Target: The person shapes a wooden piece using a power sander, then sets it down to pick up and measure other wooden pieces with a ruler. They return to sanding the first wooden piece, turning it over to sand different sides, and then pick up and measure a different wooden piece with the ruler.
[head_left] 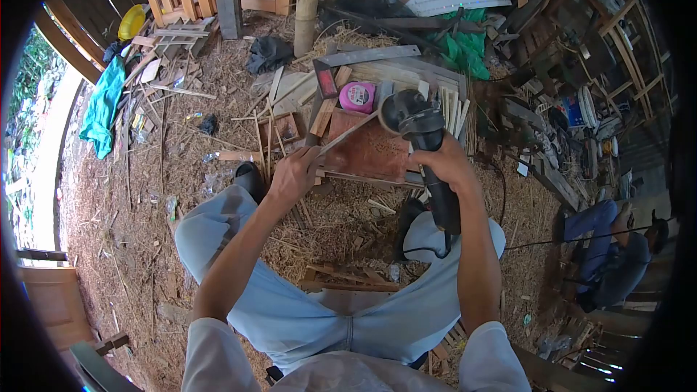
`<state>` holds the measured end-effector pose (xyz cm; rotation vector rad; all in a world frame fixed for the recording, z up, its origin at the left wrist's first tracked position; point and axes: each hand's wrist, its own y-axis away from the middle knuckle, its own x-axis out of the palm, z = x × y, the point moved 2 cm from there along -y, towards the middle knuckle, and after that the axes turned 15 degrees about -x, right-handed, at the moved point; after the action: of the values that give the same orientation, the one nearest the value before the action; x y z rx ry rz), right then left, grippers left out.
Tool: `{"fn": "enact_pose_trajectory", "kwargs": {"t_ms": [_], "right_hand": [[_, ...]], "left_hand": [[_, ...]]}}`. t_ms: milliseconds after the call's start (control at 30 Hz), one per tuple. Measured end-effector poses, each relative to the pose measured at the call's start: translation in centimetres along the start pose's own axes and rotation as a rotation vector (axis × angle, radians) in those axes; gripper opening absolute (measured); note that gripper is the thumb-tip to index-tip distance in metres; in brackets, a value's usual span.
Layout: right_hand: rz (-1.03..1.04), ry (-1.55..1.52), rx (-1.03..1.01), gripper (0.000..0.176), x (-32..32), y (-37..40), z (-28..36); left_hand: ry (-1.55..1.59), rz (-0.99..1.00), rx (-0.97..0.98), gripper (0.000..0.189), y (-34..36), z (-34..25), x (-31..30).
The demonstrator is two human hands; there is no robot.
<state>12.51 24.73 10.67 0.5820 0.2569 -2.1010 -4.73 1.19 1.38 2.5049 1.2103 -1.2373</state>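
My right hand (pixel 451 165) is wrapped round the body of a black angle grinder (pixel 422 122), its head pointing away from me. In my left hand (pixel 294 174) is a thin wooden strip (pixel 348 135), held at its near end. The strip slants up to the right, and its far end meets the edge of the grinder's disc (pixel 393 111); exact contact is hard to make out. Below them lies a reddish-brown wooden board (pixel 367 151). A pink tape measure (pixel 357 96) sits just beyond the strip, beside a square with a red handle (pixel 325 78) and metal blade (pixel 374 55).
Wood shavings and scraps cover the ground. Thin sticks (pixel 456 112) lie right of the grinder. Its cord (pixel 534 244) runs off right towards another person (pixel 617 261) sitting there. A bamboo post (pixel 311 7) and a dark bag (pixel 268 54) stand beyond the work spot.
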Motion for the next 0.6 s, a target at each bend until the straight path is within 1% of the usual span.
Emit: {"fn": "enact_pose_trajectory", "kwargs": {"t_ms": [33,133,200,233,300,367,400,433,500,533,567,600], "right_hand": [[0.001,0.000,-0.002,0.046,-0.3,-0.3,-0.2],[-0.011,0.017,0.035,0.042,-1.2,-0.8,-1.5],[-0.050,-0.019,0.054,0.039,-1.5,-1.1,-2.4],[-0.062,-0.026,0.046,0.039,-1.6,-1.0,-2.4],[-0.097,-0.058,0.005,0.038,-1.9,-0.3,-2.3],[-0.134,-0.089,0.009,0.039,-2.1,0.3,-2.0],[-0.153,-0.112,0.021,0.040,-2.3,0.6,-2.0],[-0.172,-0.133,0.038,0.042,-2.6,1.0,-2.0],[-0.230,-0.152,0.014,0.042,-3.2,1.2,-2.6],[-0.227,-0.153,0.027,0.043,-3.4,1.3,-2.8],[-0.228,-0.154,0.041,0.045,-3.7,1.5,-3.0],[-0.248,-0.164,0.041,0.045,-4.0,1.7,-3.4]], "left_hand": [[-0.018,-0.009,0.010,0.014,0.1,0.0,-0.2],[-0.020,-0.053,0.041,0.013,0.6,0.7,-0.3],[-0.070,-0.028,0.030,0.013,1.4,0.9,-0.4],[-0.118,-0.008,0.012,0.014,1.6,0.9,-0.5],[-0.136,-0.017,0.038,0.014,1.7,-0.2,0.0],[-0.262,-0.113,0.166,0.018,1.2,-2.3,0.5],[-0.315,-0.093,0.136,0.027,1.0,-3.6,1.0],[-0.321,-0.089,0.156,0.027,0.5,-4.4,1.8],[-0.318,-0.019,0.206,0.039,-0.6,-4.9,4.2],[-0.347,0.002,0.191,0.046,-1.3,-5.3,5.2],[-0.356,0.007,0.210,0.046,-1.9,-5.8,6.2],[-0.391,0.010,0.170,0.047,-2.9,-6.5,7.0]]}}
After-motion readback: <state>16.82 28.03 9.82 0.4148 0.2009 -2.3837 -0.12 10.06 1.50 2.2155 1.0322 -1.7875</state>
